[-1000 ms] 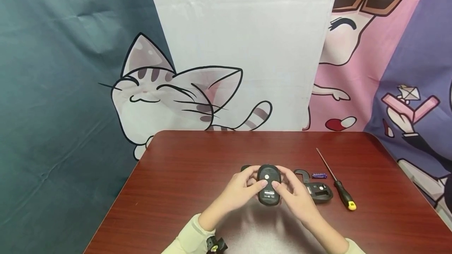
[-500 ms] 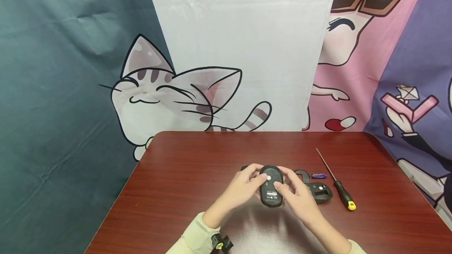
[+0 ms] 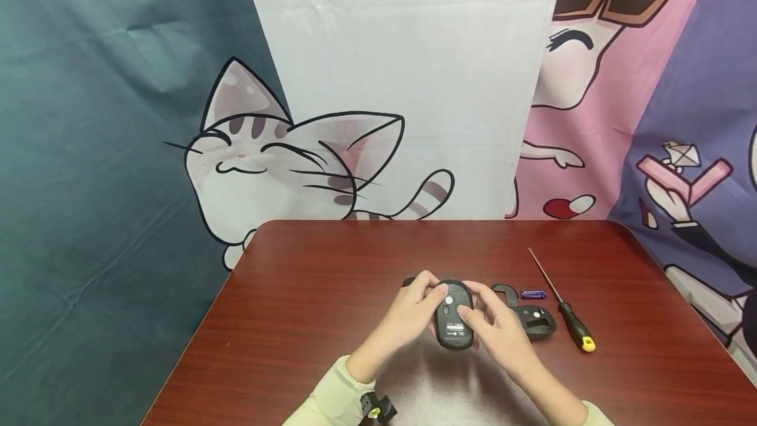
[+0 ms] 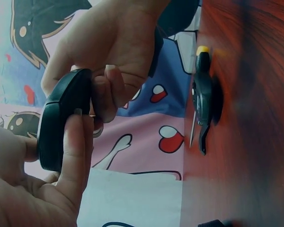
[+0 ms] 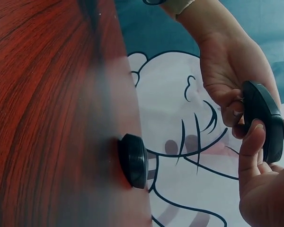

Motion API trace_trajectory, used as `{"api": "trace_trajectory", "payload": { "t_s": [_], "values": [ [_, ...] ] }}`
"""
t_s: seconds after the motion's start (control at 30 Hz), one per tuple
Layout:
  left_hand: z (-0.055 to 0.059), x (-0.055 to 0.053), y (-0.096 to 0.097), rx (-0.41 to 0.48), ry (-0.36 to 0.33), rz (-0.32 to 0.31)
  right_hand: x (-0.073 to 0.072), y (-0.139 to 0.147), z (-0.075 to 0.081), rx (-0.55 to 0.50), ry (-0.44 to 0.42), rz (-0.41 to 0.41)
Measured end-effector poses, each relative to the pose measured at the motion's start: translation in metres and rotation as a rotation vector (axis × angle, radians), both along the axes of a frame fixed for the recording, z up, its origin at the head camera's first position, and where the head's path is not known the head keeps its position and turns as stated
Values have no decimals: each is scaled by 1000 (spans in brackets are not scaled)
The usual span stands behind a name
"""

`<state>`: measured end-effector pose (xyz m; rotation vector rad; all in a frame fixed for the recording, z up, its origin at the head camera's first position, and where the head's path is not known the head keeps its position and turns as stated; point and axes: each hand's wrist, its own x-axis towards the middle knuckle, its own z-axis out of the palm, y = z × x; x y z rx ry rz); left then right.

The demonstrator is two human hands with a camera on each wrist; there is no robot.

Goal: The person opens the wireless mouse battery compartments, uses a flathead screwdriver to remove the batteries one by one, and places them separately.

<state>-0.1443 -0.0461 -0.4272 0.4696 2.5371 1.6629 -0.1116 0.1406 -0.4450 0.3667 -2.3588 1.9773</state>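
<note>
The mouse (image 3: pixel 453 322) was up off the counter (image 3: pixel 284 307), underside showing, held from both sides! The left hand (image 3: pixel 409 312) pinched its left side, thumb pressed on the underside; the right hand (image 3: pixel 499 331) gripped the other, fingers curled behind. Over toward the counter's right edge lay a 2nd mouse (image 3: pixel 537 330), slot exposed, a cover (image 3: pixel 513 297) and 1 battery (image 3: pixel 533 294) just beyond it, then a screwdriver (image 3: pixel 572 324), tip aimed at the far edge.

Left sleeve (image 3: pixel 332 394), pale cream, and matching right sleeve (image 3: pixel 595 417) are worn; black blocky device (image 3: pixel 387 409), yellow-green accent, is seen beside the former.
</note>
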Motion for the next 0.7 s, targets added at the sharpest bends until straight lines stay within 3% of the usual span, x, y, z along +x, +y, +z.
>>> {"api": "trace_trajectory", "payload": {
  "t_s": [0.4, 0.7],
  "values": [
    [-5, -1, 5, -66, 55, 30, -1, -5, -1, -21, -51, -34],
    [-9, -1, 7, -47, 25, 41, -2, -6, -2, -51, -84, -60]
  ]
}}
